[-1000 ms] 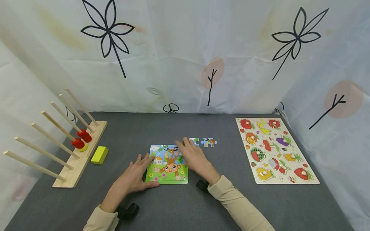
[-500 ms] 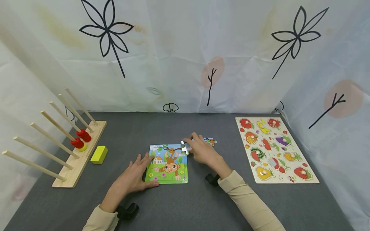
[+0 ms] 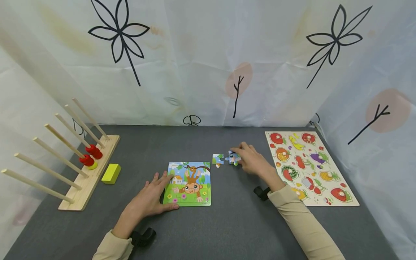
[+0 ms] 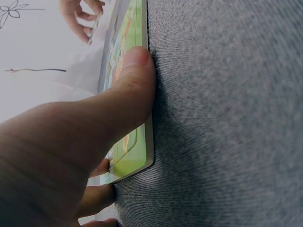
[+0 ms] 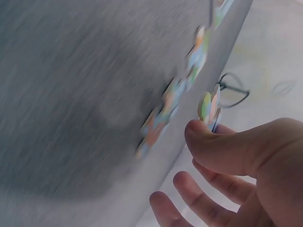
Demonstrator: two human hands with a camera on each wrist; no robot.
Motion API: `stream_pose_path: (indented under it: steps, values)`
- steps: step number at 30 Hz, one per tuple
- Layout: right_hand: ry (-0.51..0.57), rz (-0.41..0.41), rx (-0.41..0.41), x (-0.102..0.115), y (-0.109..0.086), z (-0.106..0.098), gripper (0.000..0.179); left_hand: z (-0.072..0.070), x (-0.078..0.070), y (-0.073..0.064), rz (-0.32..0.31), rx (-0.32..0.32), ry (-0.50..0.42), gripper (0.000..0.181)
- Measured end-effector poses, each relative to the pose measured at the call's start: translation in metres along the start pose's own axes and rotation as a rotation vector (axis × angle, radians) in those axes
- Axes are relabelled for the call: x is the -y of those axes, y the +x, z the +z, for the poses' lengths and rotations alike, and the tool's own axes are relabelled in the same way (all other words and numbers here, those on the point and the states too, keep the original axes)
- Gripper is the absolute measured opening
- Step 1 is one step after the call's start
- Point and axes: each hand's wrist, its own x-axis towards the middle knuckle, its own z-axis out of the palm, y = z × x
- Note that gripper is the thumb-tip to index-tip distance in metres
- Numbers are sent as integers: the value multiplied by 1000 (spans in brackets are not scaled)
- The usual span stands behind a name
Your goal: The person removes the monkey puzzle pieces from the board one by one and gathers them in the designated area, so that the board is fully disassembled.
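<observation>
Puzzle: one, lying flat mid-table, between left and right edges. Left hand: fingers apart, at the puzzle's left edge; thumb on its near edge. Right hand: thumb and finger clamped on a held piece, raised beyond the puzzle's far right corner. Loose pieces: two, on the table below it. Rack: near table's left edge; ringed red, yellow. Block: yellow, beside rack. Fruit board: near right edge.
</observation>
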Motion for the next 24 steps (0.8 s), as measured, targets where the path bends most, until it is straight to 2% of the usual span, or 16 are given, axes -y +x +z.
stream_pose_path:
  steps: [4, 10, 17, 24]
  values:
    - [-2, 45, 31, -18, -3, -3, 48, 0, 0, 0, 1, -1, 3, 102]
    - [-29, 49, 49, -38, -8, -6, 47, 0, -1, 0, -3, -3, 3, 103]
    - [-20, 89, 62, -47, -10, -9, 49, 0, -1, -1, -7, -4, 7, 103]
    - [-14, 75, 34, -47, -11, -3, 47, -1, -1, -1, -4, -3, 4, 102]
